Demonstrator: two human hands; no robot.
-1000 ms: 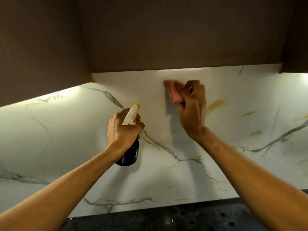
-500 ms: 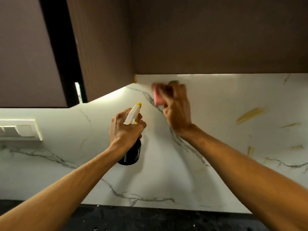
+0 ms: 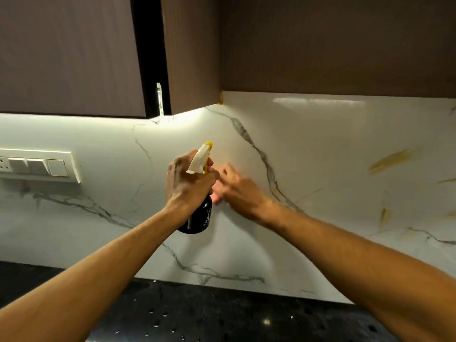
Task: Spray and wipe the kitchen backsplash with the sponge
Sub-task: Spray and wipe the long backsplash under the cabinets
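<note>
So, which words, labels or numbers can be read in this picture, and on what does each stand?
On the bottle: a white mark, perhaps "X"; too blurred to be sure.
On the switch plate: no text that can be read.
Nothing else bears text.

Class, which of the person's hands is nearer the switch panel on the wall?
Left. The left hand, gripping the spray bottle, is right of the switch panel; the right hand lies beyond it, farther right.
</note>
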